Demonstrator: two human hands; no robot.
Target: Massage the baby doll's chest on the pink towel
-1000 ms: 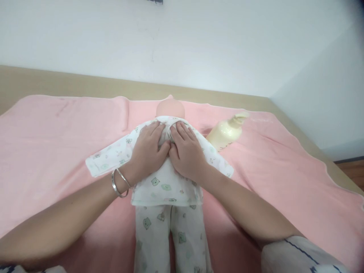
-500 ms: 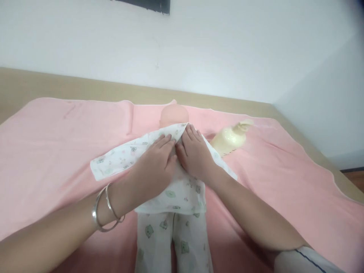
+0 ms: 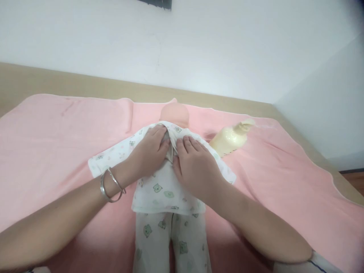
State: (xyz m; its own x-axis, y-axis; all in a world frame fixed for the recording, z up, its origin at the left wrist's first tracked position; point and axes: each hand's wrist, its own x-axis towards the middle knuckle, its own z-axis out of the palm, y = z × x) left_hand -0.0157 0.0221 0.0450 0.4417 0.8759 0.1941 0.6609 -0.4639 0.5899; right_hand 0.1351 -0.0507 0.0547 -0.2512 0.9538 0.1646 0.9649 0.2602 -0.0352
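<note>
A baby doll (image 3: pixel 174 113) lies on its back on a pink towel (image 3: pixel 57 136), head away from me. It wears a white printed top (image 3: pixel 162 187) and matching trousers (image 3: pixel 170 239). My left hand (image 3: pixel 149 153), with two silver bangles at the wrist, rests on the left of the doll's chest, fingers lying on the cloth near the collar. My right hand (image 3: pixel 196 165) lies flat on the right of the chest, fingers stretched out. Both hands press on the top where its two front edges meet.
A cream pump bottle (image 3: pixel 231 138) lies on its side on the towel, just right of the doll's shoulder. A wooden surface edge (image 3: pixel 85 85) runs behind the towel against a white wall. Floor shows at the far right.
Both hands have shifted on the doll's chest, sliding apart and back together near the collar. The top's front has been drawn up closer to the neck. The view has wobbled slightly.
</note>
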